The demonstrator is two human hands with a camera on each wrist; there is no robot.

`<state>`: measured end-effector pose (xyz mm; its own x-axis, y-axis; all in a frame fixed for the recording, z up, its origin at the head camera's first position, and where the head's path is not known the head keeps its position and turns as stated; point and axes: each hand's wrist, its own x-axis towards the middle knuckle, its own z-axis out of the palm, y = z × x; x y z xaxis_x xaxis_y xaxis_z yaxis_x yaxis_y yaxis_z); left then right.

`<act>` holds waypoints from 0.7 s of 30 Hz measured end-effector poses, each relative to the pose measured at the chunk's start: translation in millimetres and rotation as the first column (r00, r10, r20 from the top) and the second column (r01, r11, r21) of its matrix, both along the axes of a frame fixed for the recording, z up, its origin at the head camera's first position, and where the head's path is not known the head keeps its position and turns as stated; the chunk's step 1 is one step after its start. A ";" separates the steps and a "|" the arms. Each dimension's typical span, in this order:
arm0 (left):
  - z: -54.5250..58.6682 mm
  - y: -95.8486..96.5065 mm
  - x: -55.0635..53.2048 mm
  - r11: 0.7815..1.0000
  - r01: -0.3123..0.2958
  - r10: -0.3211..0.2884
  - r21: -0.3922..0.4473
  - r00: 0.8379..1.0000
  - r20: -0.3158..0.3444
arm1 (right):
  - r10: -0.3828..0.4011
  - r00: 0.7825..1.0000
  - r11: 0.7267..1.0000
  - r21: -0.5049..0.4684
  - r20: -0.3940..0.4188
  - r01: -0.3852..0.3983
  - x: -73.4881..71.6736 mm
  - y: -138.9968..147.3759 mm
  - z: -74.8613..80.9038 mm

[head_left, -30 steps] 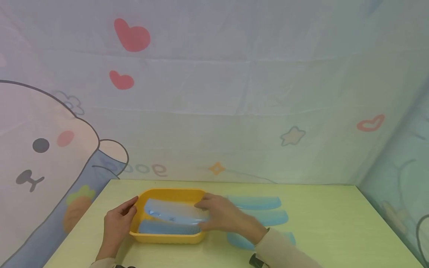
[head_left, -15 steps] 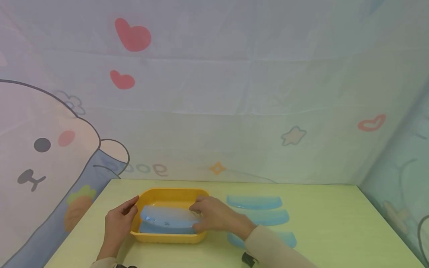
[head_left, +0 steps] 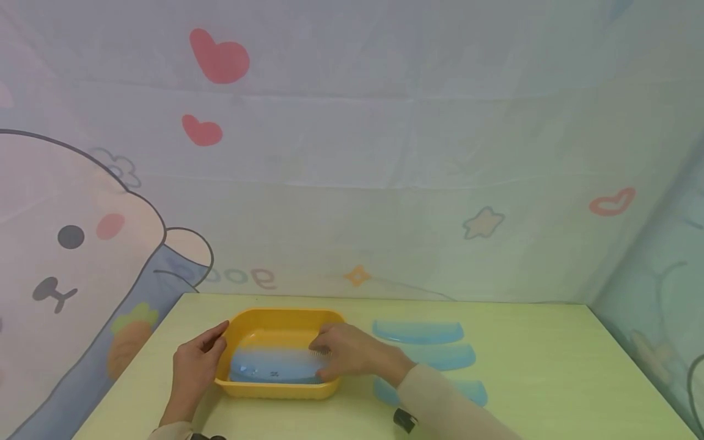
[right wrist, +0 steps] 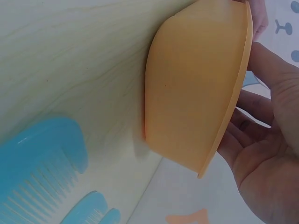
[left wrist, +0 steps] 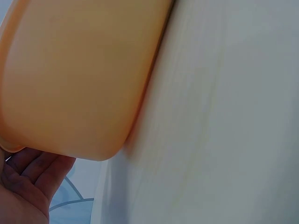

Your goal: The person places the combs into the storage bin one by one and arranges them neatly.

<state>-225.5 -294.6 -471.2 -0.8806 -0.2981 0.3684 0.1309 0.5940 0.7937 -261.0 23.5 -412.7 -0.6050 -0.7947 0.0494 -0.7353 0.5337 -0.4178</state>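
A yellow plastic basket [head_left: 277, 391] stands on the left part of the table. My left hand [head_left: 192, 366] holds it by the left rim; in the left wrist view, curled fingers [left wrist: 46, 175] reach round its corner. Inside, my right hand [head_left: 352, 353] pinches the right end of a translucent blue comb [head_left: 266, 365] between thumb and fingers. This comb lies low in the basket, along the front wall, and mostly covers another blue comb [head_left: 261, 379]. In the right wrist view the basket wall hides the held comb, and my right hand [right wrist: 266, 144] reaches over the rim.
Right of the basket, three more blue combs lie roughly parallel: a far one [head_left: 418, 332], a middle one [head_left: 448, 357] and a near one [head_left: 470, 392], partly behind my right forearm. A printed cloth [head_left: 341, 232] hangs behind the table [head_left: 539, 366].
My right hand has lowered the comb in the basket and brought it nearer the front wall, over the other comb. My left hand has stayed at the rim.
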 end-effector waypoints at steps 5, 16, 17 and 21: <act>0.1 -0.1 0.0 1.000 0.004 -0.004 0.009 1.000 0.000 | 0.012 1.000 0.999 0.032 0.010 -0.012 -2.2 -1.9 0.8; 0.8 -0.9 0.9 1.000 0.007 -0.007 0.007 1.000 0.001 | 0.060 0.998 0.993 0.096 0.015 -0.062 -5.9 -7.9 0.5; 0.9 -0.8 1.0 1.000 0.011 -0.011 0.009 1.000 -0.002 | 0.065 0.998 0.993 0.099 0.020 -0.067 -6.1 -8.2 0.6; 0.6 -0.6 1.0 1.000 0.020 -0.019 0.007 1.000 -0.018 | 0.069 0.996 0.992 0.098 0.063 -0.075 -7.8 -8.8 -0.4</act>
